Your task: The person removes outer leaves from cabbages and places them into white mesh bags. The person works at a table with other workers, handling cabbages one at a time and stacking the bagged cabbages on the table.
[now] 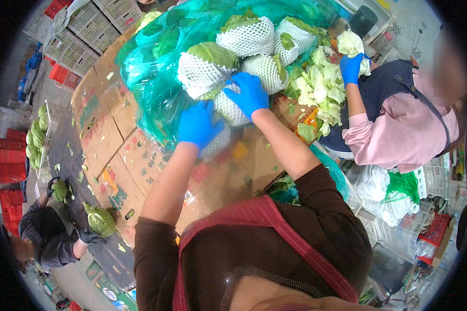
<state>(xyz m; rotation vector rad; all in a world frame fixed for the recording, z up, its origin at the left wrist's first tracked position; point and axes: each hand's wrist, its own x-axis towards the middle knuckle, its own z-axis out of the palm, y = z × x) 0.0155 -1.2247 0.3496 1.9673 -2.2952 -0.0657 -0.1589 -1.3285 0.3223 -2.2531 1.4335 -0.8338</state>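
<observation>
Both my hands wear blue gloves. My left hand (201, 123) is over a blurred cabbage in white foam netting (216, 144) near the edge of the pile; its grip is unclear. My right hand (247, 94) rests against a netted cabbage (230, 108), and what looks like a thin dark blade shows by its fingertips. Just beyond my hands lies a larger cabbage in a white foam net (206, 70). Several more foam-netted cabbages (246, 37) sit behind it on green mesh sacking and clear plastic (151, 97).
Flattened cardboard (140, 155) covers the work surface. At right, a co-worker's blue-gloved hand (351, 69) holds a pale cabbage beside loose leaves (323, 85). Another co-worker at left handles green cabbages (100, 221). Stacked crates (89, 25) stand at upper left.
</observation>
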